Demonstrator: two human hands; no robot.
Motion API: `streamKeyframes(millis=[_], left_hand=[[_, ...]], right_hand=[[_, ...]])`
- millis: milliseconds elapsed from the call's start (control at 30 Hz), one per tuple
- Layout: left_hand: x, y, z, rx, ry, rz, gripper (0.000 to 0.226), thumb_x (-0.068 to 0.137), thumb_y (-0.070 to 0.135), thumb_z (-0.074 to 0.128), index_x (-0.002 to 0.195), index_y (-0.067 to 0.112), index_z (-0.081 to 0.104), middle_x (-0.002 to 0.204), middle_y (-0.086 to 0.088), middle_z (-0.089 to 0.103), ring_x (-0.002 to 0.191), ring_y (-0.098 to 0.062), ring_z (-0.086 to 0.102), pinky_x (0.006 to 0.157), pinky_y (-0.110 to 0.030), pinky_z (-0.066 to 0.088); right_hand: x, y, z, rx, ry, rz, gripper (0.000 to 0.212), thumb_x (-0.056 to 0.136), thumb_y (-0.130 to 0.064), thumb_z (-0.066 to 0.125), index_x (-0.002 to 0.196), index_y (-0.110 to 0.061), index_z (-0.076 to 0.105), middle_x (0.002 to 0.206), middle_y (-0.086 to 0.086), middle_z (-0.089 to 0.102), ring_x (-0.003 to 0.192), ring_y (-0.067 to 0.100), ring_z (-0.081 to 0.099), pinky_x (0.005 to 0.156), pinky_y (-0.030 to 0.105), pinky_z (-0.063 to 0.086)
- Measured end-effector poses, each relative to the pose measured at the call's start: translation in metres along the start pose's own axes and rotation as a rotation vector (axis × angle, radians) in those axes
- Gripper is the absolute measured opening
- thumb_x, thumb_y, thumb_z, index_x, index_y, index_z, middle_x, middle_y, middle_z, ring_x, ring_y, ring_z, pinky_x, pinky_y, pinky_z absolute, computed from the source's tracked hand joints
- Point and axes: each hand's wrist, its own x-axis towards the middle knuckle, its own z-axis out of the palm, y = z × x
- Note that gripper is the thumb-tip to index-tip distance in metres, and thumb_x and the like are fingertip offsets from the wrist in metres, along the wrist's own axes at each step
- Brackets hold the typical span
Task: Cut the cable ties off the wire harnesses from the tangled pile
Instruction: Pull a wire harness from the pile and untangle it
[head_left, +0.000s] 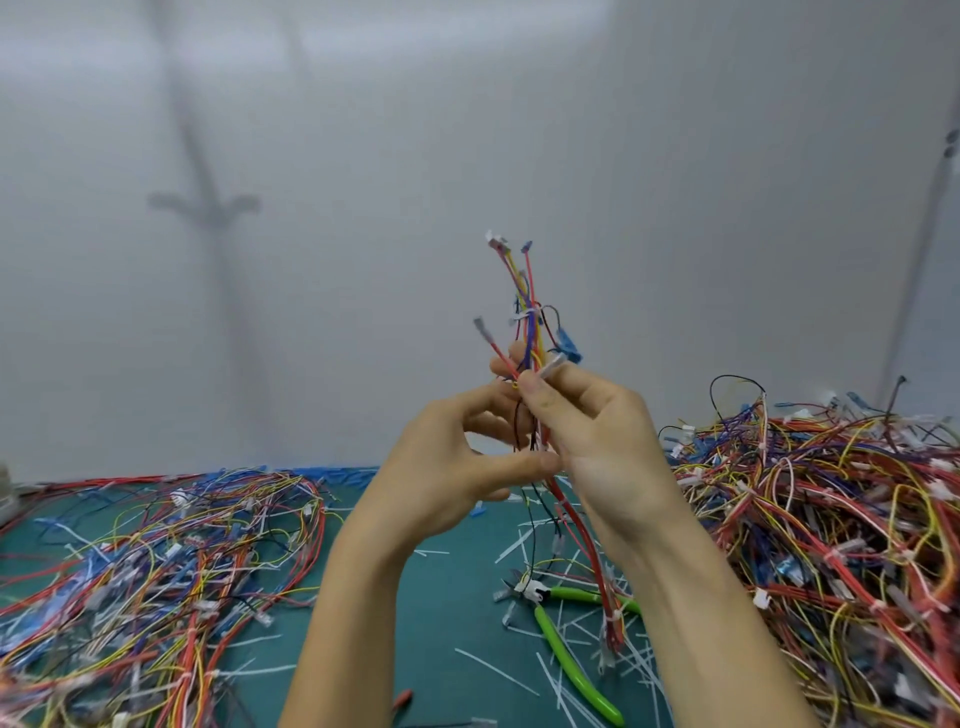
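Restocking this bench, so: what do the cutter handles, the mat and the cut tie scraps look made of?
Side cutters: handles look like glossy bright-green plastic or rubber sleeves, with highlights along them. Mat: matte teal, probably rubber or vinyl; no glare. Cable-tie offcuts: thin, straight white strips, likely nylon-type plastic.

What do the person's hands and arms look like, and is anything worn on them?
Both the left hand and the right hand are bare: no gloves, no rings to be seen. The left forearm and right forearm are bare too, with no sleeves, watch or bracelet in view.
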Motion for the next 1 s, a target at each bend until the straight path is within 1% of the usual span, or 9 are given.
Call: streamKeyframes(millis=[67,133,233,333,467,567,633,767,1000], left_hand=[[0.001,-0.001,-0.003,0.006,0.044,0.076,0.019,0.079,0.025,0.080,0.095,0.029,0.071,0.093,0.006,0.074,0.080,-0.014,0.072,0.072,-0.037,0.061],[0.002,0.000,-0.004,-0.011,0.087,0.136,0.008,0.087,0.018,0.072,0.091,0.024,0.072,0.088,0.003,0.075,0.078,-0.014,0.073,0.078,-0.043,0.061],[0.001,0.001,-0.007,-0.044,0.131,0.196,0.014,0.088,0.010,0.070,0.079,0.022,0.070,0.075,0.003,0.072,0.068,-0.011,0.066,0.073,-0.040,0.058],[0.001,0.003,-0.010,-0.160,0.247,0.199,0.010,0.089,0.010,0.069,0.081,0.015,0.065,0.074,-0.003,0.071,0.068,-0.016,0.066,0.064,-0.037,0.057],[-0.003,0.006,-0.021,-0.317,0.452,0.221,0.006,0.092,0.009,0.063,0.088,0.010,0.059,0.081,-0.005,0.073,0.064,-0.015,0.066,0.055,-0.030,0.056],[-0.007,0.007,-0.029,-0.447,0.549,0.227,0.008,0.094,0.010,0.060,0.089,0.016,0.057,0.088,-0.006,0.076,0.064,-0.014,0.067,0.055,-0.025,0.054],[-0.007,0.006,-0.031,-0.486,0.599,0.235,0.006,0.095,0.012,0.060,0.093,0.016,0.056,0.089,-0.006,0.076,0.064,-0.013,0.068,0.054,-0.023,0.053],[-0.004,0.003,-0.028,-0.599,0.681,0.247,0.005,0.095,0.015,0.060,0.092,0.018,0.057,0.088,-0.003,0.076,0.070,-0.012,0.070,0.057,-0.020,0.053],[0.002,-0.004,-0.034,-1.105,0.596,0.068,0.013,0.093,0.010,0.057,0.103,0.008,0.064,0.093,0.002,0.071,0.071,-0.004,0.067,0.061,-0.012,0.053]], right_hand=[[-0.001,0.001,0.005,-0.226,0.006,-0.054,0.015,0.098,-0.011,0.055,0.095,-0.007,0.069,0.102,0.008,0.073,0.095,0.012,0.070,0.083,0.027,0.057],[-0.001,0.003,0.010,-0.347,-0.027,-0.044,0.017,0.099,-0.017,0.054,0.109,-0.008,0.065,0.118,0.015,0.061,0.106,0.018,0.065,0.095,0.035,0.053],[-0.005,0.000,0.016,-0.378,-0.120,-0.024,0.026,0.097,-0.025,0.057,0.122,-0.021,0.056,0.130,0.003,0.042,0.114,0.003,0.056,0.094,0.013,0.046],[-0.010,-0.003,0.017,-0.347,-0.158,-0.009,0.036,0.095,-0.032,0.058,0.130,-0.033,0.051,0.133,-0.008,0.035,0.122,-0.005,0.046,0.105,0.021,0.041],[-0.010,-0.004,0.015,-0.429,-0.159,-0.012,0.048,0.091,-0.036,0.066,0.134,-0.037,0.047,0.131,-0.016,0.045,0.116,-0.003,0.052,0.096,0.022,0.048],[-0.010,-0.005,0.008,-0.613,-0.337,0.127,0.058,0.086,-0.038,0.072,0.137,-0.035,0.046,0.124,-0.018,0.055,0.102,-0.001,0.063,0.095,0.028,0.052],[-0.012,-0.005,0.004,-0.736,-0.460,0.230,0.047,0.087,-0.034,0.071,0.130,-0.029,0.054,0.118,-0.013,0.065,0.100,0.002,0.066,0.098,0.033,0.051],[-0.011,-0.002,0.003,-0.557,-0.453,0.265,0.017,0.094,-0.011,0.061,0.110,-0.006,0.066,0.097,0.007,0.076,0.090,0.021,0.073,0.093,0.032,0.054],[-0.013,-0.016,-0.033,-0.428,-0.610,0.332,0.021,0.089,-0.010,0.069,0.109,-0.006,0.071,0.101,0.006,0.076,0.102,0.016,0.070,0.091,0.021,0.052]])
